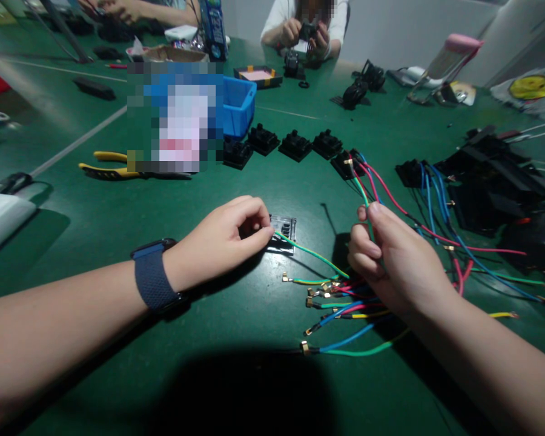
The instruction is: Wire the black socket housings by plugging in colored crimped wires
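My left hand (243, 233), a watch on its wrist, pinches the end of a green-and-yellow wire (311, 249). Its fingertips are over a small black plastic part (287, 227) on the table, partly hidden by the hand. My right hand (397, 254) is closed on a green wire (361, 191) whose brass terminal (349, 162) sticks up above the thumb. Below and beside this hand lies a bundle of coloured wires (358, 315) with brass terminals. Beyond it, red wires (390, 194) reach one black plastic part (343, 166).
Several black parts (295, 144) line up ahead, near a blue bin (240, 106) and yellow-handled pliers (111, 166). Black parts with blue wires (436, 188) lie right. Across the green table, one person's hands (306, 36) hold a black part; another person's hands (118, 9) show far left.
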A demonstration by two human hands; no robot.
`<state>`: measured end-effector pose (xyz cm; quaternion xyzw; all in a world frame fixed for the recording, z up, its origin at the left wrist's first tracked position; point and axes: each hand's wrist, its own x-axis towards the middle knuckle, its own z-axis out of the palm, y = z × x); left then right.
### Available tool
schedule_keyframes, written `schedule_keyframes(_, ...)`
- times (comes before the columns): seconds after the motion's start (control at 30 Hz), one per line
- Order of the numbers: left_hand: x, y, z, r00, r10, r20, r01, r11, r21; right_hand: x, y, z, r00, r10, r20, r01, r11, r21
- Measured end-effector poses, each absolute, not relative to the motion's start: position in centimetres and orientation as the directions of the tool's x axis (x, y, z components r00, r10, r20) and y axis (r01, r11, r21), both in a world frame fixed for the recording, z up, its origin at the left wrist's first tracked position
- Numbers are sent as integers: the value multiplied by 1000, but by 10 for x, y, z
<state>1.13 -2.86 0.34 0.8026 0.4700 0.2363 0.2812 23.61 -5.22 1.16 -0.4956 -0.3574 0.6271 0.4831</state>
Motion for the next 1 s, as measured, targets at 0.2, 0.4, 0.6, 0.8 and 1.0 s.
schedule_keyframes(0.2, 11, -29, 3, 451, 885, 116, 621, -404, 671, 235, -52, 13, -17, 955, -295, -235, -291, -927)
schedule_keyframes(0.4, 10, -28, 3, 447, 887, 121, 622, -404, 671, 233, -53, 14, -10, 952, -307, -239, -300, -923)
schedule_keyframes(0.6, 10, -28, 3, 453, 884, 114, 626, -406, 666, 234, -53, 13, -4, 954, -300, -235, -293, -927)
schedule_keyframes(0.8, 11, -28, 3, 451, 885, 115, 623, -405, 669, 234, -54, 13, 10, 971, -237, -206, -230, -951)
schedule_keyframes(1.0, 11, -28, 2, 452, 885, 114, 621, -403, 672, 235, -54, 12, -40, 977, -210, -229, -214, -950)
